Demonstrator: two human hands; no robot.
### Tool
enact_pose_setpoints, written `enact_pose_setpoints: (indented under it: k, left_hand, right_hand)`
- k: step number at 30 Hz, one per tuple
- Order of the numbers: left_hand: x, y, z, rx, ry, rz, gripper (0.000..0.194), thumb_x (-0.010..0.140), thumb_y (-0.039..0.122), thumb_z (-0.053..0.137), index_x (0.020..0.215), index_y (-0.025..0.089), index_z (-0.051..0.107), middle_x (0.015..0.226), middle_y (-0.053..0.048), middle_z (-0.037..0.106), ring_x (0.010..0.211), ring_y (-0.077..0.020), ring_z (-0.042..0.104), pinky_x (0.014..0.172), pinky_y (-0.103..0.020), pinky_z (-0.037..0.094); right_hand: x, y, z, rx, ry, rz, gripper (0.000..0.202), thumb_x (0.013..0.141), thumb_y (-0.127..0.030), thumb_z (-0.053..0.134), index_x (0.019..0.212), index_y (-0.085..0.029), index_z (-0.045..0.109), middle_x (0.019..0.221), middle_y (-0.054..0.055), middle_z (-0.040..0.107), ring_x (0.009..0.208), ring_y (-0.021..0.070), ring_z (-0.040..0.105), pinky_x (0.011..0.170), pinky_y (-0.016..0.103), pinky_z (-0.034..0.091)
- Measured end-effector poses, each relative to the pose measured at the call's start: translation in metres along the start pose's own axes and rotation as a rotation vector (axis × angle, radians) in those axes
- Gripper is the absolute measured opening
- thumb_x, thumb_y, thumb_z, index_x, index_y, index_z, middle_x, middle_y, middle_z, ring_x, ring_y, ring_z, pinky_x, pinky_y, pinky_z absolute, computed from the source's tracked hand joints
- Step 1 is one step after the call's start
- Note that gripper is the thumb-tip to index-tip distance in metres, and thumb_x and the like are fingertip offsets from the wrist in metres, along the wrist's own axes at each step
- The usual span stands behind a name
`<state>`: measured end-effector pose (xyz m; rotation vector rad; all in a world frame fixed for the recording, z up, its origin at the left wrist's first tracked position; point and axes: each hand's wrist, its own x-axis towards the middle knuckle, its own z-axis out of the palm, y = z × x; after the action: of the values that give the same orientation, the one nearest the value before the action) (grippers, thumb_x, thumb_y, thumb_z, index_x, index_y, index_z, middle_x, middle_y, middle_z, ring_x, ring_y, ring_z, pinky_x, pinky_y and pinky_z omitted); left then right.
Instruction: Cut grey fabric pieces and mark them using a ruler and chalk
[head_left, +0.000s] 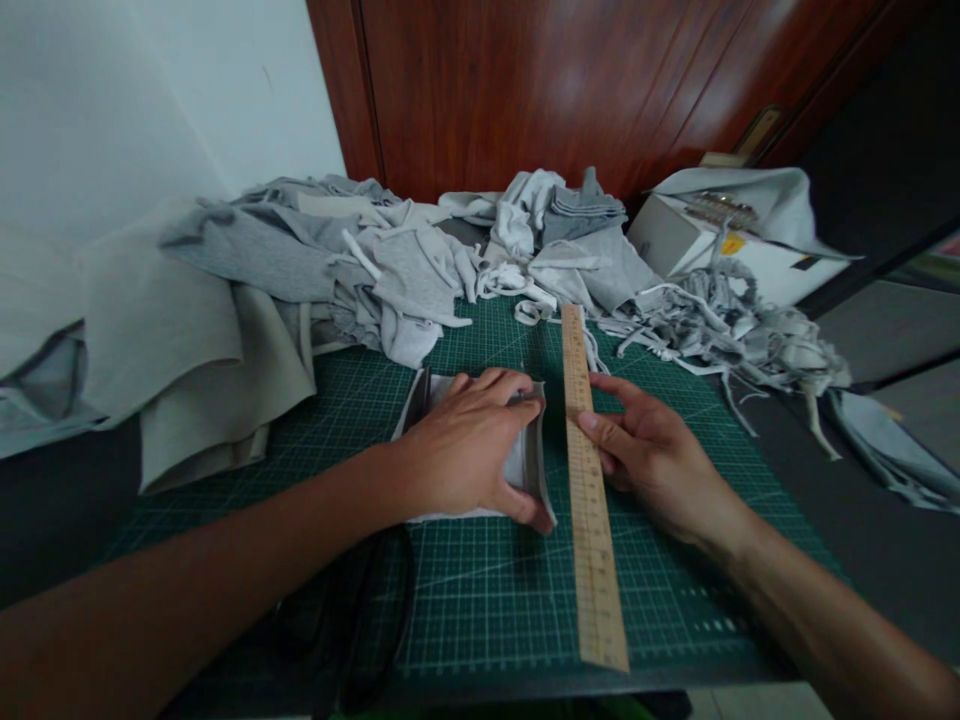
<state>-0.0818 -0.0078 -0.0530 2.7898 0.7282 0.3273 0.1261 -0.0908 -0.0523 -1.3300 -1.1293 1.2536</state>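
From the head view, I judge alignment is in hand: my left hand [469,440], fingers apart, spans the cloth [534,460] near the middle of the bench [825,505], my right hand [649,450] pinches the ruler [591,530] reaching the near edge, and the next move calls for steadiness.

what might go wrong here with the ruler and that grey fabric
The wooden ruler could swivel, as only the right hand holds it. The grey fabric under the left hand has a bowed right edge, which might throw off any lining up. Loose white strips near the ruler's far end could snag if it slides.
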Motion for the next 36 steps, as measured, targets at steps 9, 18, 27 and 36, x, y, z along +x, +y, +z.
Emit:
enact_pose_setpoints:
  k: [9, 18, 27, 36]
  left_hand:
    - [-0.003, -0.003, -0.004, -0.113, -0.048, 0.173, 0.043, 0.093, 0.055, 0.075, 0.12, 0.023, 0.069, 0.135, -0.006, 0.068, 0.131, -0.0298, 0.058, 0.107, -0.047, 0.036]
    - [-0.002, 0.0, -0.003, -0.091, -0.055, 0.099, 0.043, 0.091, 0.045, 0.079, 0.129, 0.028, 0.068, 0.153, -0.005, 0.06, 0.144, -0.0331, 0.052, 0.113, -0.051, 0.038]
    - [0.003, 0.003, 0.002, -0.182, 0.032, -0.086, 0.109, 0.067, 0.05, 0.093, 0.15, 0.022, 0.027, 0.151, -0.018, 0.062, 0.138, -0.0397, 0.058, 0.108, -0.056, 0.038]
    - [0.006, 0.003, 0.003, -0.148, 0.023, -0.084, 0.148, 0.056, 0.066, 0.088, 0.166, 0.018, 0.002, 0.159, -0.021, 0.054, 0.151, -0.0435, 0.041, 0.113, -0.061, 0.027]
  right_hand:
    - [0.003, 0.005, -0.002, -0.01, -0.038, 0.016, 0.07, 0.09, -0.053, 0.081, 0.138, -0.016, 0.046, 0.054, -0.011, 0.052, 0.047, 0.0087, 0.035, 0.042, 0.023, 0.021]
    - [-0.004, -0.005, -0.003, -0.172, -0.15, 0.085, 0.077, 0.094, -0.051, 0.076, 0.15, -0.014, 0.038, 0.061, -0.008, 0.056, 0.052, 0.0117, 0.042, 0.044, 0.025, 0.024]
    - [-0.017, -0.005, 0.001, -0.165, -0.231, 0.074, 0.077, 0.1, -0.037, 0.067, 0.16, -0.015, 0.024, 0.065, -0.006, 0.06, 0.056, 0.014, 0.048, 0.053, 0.027, 0.036]
    - [-0.008, -0.002, 0.006, -0.179, -0.12, 0.057, 0.086, 0.095, -0.041, 0.072, 0.161, -0.012, 0.024, 0.058, -0.009, 0.057, 0.052, 0.0141, 0.047, 0.05, 0.026, 0.034]
